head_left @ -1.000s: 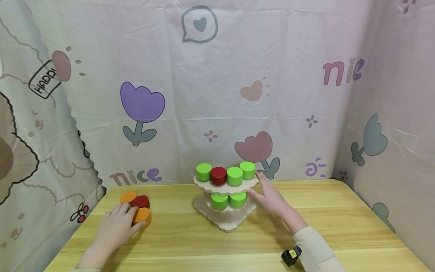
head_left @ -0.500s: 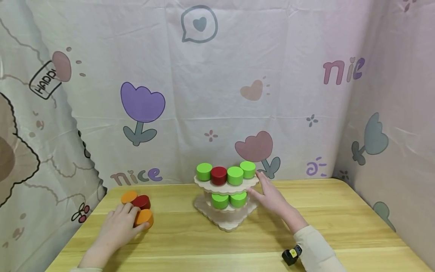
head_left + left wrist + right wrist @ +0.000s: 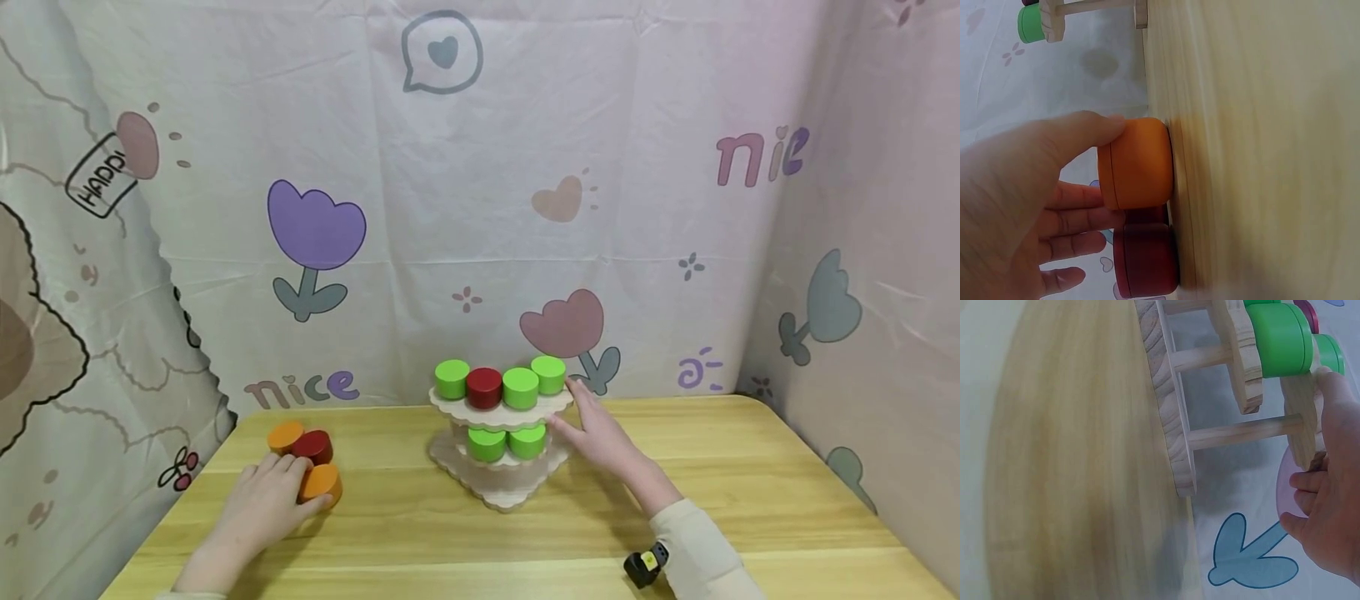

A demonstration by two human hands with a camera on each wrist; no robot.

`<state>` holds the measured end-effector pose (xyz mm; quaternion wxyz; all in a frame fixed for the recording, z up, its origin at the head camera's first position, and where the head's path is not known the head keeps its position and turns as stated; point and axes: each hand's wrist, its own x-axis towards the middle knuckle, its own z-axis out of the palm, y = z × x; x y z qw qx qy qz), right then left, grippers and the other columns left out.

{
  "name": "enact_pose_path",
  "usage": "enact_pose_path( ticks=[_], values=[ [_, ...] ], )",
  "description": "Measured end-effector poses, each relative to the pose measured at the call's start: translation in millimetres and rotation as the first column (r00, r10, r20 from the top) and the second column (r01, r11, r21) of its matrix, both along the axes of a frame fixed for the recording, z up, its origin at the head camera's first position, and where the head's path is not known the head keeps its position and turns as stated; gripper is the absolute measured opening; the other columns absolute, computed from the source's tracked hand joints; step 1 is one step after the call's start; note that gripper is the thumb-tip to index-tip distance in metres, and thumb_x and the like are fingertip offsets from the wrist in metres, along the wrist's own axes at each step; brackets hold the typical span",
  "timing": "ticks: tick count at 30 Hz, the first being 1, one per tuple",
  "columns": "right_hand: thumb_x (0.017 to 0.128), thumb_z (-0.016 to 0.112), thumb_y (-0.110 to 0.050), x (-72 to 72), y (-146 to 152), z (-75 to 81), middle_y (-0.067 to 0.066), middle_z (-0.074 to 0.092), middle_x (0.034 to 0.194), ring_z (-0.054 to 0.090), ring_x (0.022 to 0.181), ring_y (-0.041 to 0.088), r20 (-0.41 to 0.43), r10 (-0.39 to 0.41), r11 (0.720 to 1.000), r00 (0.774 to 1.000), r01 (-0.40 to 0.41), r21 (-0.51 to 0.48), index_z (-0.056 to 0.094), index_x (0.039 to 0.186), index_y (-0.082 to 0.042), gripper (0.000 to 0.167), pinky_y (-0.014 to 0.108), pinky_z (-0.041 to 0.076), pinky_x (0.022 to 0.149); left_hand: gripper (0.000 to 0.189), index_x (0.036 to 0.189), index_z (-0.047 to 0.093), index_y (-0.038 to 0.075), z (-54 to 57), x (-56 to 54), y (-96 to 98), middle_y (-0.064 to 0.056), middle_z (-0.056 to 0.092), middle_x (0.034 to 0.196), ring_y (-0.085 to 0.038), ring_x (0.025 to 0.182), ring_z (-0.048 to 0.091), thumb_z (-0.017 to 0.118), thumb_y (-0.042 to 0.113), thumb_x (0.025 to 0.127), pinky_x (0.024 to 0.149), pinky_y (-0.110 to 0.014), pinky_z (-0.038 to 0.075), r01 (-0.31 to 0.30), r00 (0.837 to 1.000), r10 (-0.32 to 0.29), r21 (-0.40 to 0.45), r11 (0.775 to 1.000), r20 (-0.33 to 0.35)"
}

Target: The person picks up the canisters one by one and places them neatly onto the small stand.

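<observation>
My left hand (image 3: 258,504) pinches an orange round lidded tin (image 3: 322,486) between thumb and fingers at the left of the table. The left wrist view shows the thumb on one side of this tin (image 3: 1138,164) and fingertips on the other; it stands on the tabletop. A dark red tin (image 3: 312,447) and a second orange tin (image 3: 285,435) are just behind. My right hand (image 3: 603,437) holds the right edge of the top tier of a wooden tiered stand (image 3: 502,492), thumb in front. In the right wrist view its other fingers (image 3: 1307,481) curl beside that tier.
On the stand's top tier sit a red tin (image 3: 483,389) and several green tins (image 3: 521,389). Two green tins (image 3: 487,444) rest on the tier below. A small black device (image 3: 645,566) is by the right sleeve. A printed cloth (image 3: 450,208) hangs behind the table (image 3: 420,550).
My left hand has shifted slightly right and towards the front with the orange tin, widening the gap to the red one. The right hand and the stand stay put.
</observation>
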<state>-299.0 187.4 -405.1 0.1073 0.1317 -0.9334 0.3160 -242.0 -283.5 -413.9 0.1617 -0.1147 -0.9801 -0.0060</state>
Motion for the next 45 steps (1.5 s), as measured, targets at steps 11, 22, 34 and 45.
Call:
enact_pose_path(
  ticks=[11,22,34,45],
  values=[
    [0.094,0.054,-0.055,-1.2,-1.6,-1.9,0.024,0.020,0.159,0.018,0.149,0.041,-0.005,0.005,1.000,1.000,-0.005,-0.004,0.018,0.155,-0.005,0.087,0.058,0.022,0.116,0.053,0.100,0.063,0.010,3.1,2.5,5.2,-0.008,0.067,0.103,-0.031,0.101,0.057,0.076,0.052,0.072,0.081,-0.050,0.042,0.041,0.999,-0.041,-0.005,0.999,-0.001],
    [0.095,0.053,-0.054,1.5,1.5,-1.5,0.026,0.020,0.159,0.017,0.149,0.042,-0.008,0.003,1.000,1.000,-0.003,0.005,0.018,0.154,-0.004,0.086,0.059,0.022,0.115,0.051,0.102,0.061,0.013,11.6,10.4,34.8,-0.001,0.063,0.099,-0.023,0.097,0.055,0.078,0.049,0.069,0.081,-0.043,0.040,0.099,0.995,-0.098,0.011,0.995,-0.029],
    [0.094,0.053,-0.056,0.9,4.2,-1.0,0.026,0.020,0.159,0.018,0.148,0.042,-0.009,0.004,1.000,1.000,-0.004,0.004,0.018,0.154,-0.004,0.087,0.059,0.023,0.115,0.053,0.104,0.062,0.014,18.4,21.0,80.0,0.000,0.064,0.104,-0.021,0.101,0.057,0.075,0.052,0.070,0.084,-0.039,0.041,0.208,0.973,-0.211,-0.044,0.977,-0.088],
    [0.093,0.053,-0.056,-0.3,2.0,0.5,0.027,0.021,0.158,0.020,0.147,0.043,-0.017,0.012,1.000,1.000,-0.012,0.009,0.019,0.154,-0.003,0.088,0.059,0.023,0.115,0.059,0.113,0.060,0.012,22.4,19.8,131.3,-0.003,0.064,0.113,-0.020,0.107,0.055,0.070,0.054,0.074,0.092,-0.043,0.043,0.320,0.946,-0.321,-0.020,0.947,-0.049]
  ],
)
